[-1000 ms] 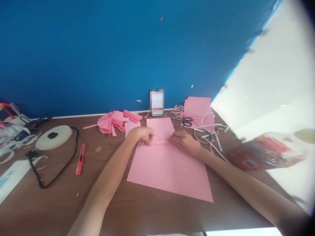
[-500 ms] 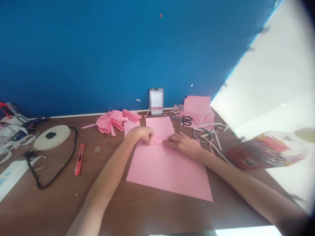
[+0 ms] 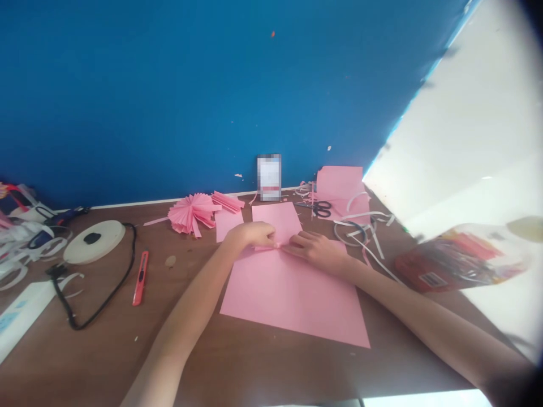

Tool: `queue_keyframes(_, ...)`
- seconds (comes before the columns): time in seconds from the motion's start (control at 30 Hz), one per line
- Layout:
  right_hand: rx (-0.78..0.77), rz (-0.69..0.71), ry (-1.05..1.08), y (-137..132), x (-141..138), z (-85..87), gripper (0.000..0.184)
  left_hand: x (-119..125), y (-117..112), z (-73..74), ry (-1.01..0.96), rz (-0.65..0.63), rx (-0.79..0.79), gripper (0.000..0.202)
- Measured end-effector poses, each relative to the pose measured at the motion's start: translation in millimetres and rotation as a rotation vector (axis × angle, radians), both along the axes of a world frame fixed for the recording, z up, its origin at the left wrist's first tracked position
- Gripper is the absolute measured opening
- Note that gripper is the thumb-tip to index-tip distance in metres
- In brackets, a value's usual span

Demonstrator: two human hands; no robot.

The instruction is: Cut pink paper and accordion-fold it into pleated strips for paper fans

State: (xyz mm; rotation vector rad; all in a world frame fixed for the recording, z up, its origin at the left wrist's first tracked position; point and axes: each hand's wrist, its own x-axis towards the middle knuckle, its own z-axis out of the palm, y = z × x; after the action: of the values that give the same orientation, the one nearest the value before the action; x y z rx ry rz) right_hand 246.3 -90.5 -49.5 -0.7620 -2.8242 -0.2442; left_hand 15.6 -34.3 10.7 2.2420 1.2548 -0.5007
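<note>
A large pink paper sheet point(image 3: 292, 305) lies on the brown table. Over its far part is a smaller pink paper piece point(image 3: 275, 215). My left hand point(image 3: 259, 233) is closed at the near edge of the smaller piece, fingertips pinching the paper close to its middle. My right hand point(image 3: 314, 250) bends its fingers at the same edge, right of the left hand, with fingertips pressed on the paper and the palm over the large sheet. The fingertips of both hands nearly meet. My hands partly hide the edge between them.
Beyond the paper stand a phone point(image 3: 269, 178) and black-handled scissors point(image 3: 321, 209). A pleated pink paper rosette point(image 3: 190, 213), a red cutter knife point(image 3: 140, 278) and a white reel point(image 3: 95, 242) lie left. White strips point(image 3: 375, 240) and a plastic bag point(image 3: 458, 257) are right.
My left hand has slid right along the smaller paper's near edge, closer to my right hand. My right hand stays nearly in place. The camera view has shifted slightly.
</note>
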Motion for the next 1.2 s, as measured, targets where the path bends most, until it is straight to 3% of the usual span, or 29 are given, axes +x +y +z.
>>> queue_keyframes(0.2, 0.027, 0.005, -0.050, 1.1, 0.3, -1.9, 0.039, 1.8, 2.2, -9.3, -0.014, 0.029, -0.013, 0.023)
queue_keyframes(0.4, 0.046, 0.010, -0.096, -0.1, -0.2, 2.5, 0.040, 2.8, 0.9, -6.7, 0.001, 0.056, 0.008, 0.028)
queue_keyframes(0.6, 0.057, 0.017, -0.128, -0.6, -1.9, 3.3, 0.044, 1.5, 4.9, -13.2, 0.032, 0.082, 0.046, 0.032)
queue_keyframes(0.87, -0.010, 0.016, -0.061, -2.6, -0.6, 4.7, 0.039, -6.4, 8.0, -12.9, 0.061, 0.083, 0.047, 0.034)
queue_keyframes(1.2, -0.065, -0.140, 0.035, -4.8, -3.6, -7.6, 0.020, -20.8, 16.3, -13.2, 0.041, 0.081, -0.011, 0.037)
